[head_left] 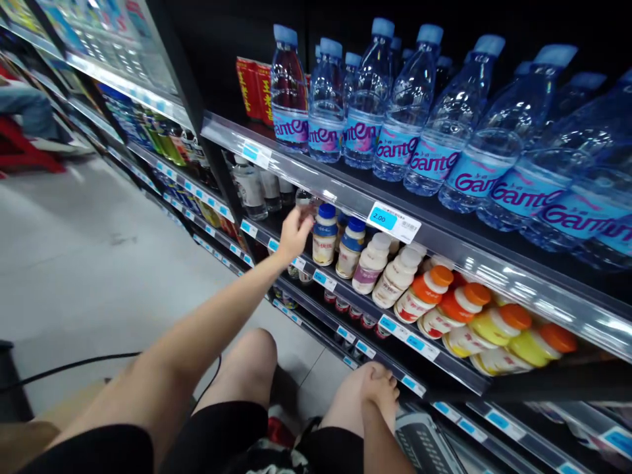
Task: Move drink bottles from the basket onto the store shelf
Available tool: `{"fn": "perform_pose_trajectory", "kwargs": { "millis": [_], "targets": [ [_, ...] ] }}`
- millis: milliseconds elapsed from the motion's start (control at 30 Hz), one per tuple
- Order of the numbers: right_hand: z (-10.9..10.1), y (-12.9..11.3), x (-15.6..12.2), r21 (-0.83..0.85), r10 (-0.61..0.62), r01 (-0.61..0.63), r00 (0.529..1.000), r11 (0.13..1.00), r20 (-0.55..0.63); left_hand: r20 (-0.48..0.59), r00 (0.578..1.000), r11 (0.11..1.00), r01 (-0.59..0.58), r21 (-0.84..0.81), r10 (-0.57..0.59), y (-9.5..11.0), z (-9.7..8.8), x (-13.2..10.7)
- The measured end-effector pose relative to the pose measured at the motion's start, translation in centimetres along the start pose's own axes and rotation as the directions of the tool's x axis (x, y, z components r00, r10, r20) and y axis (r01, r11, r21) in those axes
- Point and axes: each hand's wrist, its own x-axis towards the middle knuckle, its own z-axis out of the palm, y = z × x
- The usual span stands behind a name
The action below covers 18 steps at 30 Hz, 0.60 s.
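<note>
My left hand [295, 235] reaches to the lower drinks shelf, its thumb apart from the partly hidden fingers. It is beside a small bottle with a blue cap [325, 236]; whether they touch I cannot tell. A clear bottle [305, 198] shows partly behind the fingers. To the right stand another blue-capped bottle [350, 248], a white bottle with a purple label [371, 263] and a plain white bottle [396, 276]. My right hand [380, 388] lies over my right knee with nothing visible in it, its fingers loosely bent.
Gante water bottles [395, 141] line the upper shelf, behind a clear price rail [340, 195]. Orange-capped bottles [423, 293] stand farther right. A grey plastic basket [425, 438] is beside my right leg. At left, a black cable [83, 361] crosses above the floor [99, 250].
</note>
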Motion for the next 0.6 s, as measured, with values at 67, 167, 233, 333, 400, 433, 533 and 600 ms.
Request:
{"fn": "perform_pose_trajectory", "kwargs": {
  "millis": [67,167,233,333,400,433,533,600],
  "targets": [
    [-0.1,0.4,-0.3,0.005,-0.007,0.007,1.0,1.0,0.007,0.163,0.983,0.994,0.079,0.07,-0.09,-0.6,-0.2,-4.0],
    [-0.4,0.8,-1.0,0.024,-0.006,0.006,1.0,1.0,-0.007,0.244,0.949,0.956,0.134,0.262,-0.2,-1.6,0.7,-7.5],
    [-0.7,0.8,-1.4,0.039,0.006,-0.005,1.0,0.999,-0.021,0.262,0.945,0.954,0.119,0.276,-0.193,-1.9,1.6,-8.1],
    [-1.4,0.7,-2.0,0.055,0.025,-0.023,0.999,0.998,-0.024,0.299,0.945,0.976,0.074,0.205,-0.134,-1.6,2.3,-7.9],
    [-1.6,0.7,-2.2,0.065,0.029,-0.027,0.999,0.998,-0.026,0.306,0.945,0.982,0.061,0.177,-0.113,-1.4,2.3,-8.0],
    [-1.7,0.7,-2.2,0.072,0.027,-0.025,0.999,0.997,-0.029,0.309,0.945,0.984,0.059,0.168,-0.11,-1.3,2.2,-8.1],
    [-1.5,0.7,-2.1,0.098,0.016,-0.013,0.999,0.995,-0.034,0.31,0.944,0.987,0.066,0.147,-0.11,-1.3,2.0,-8.7],
    [-1.2,0.6,-2.0,0.107,0.01,-0.006,0.999,0.994,-0.036,0.297,0.947,0.987,0.079,0.143,-0.119,-1.4,2.1,-8.9]
  ]
}}
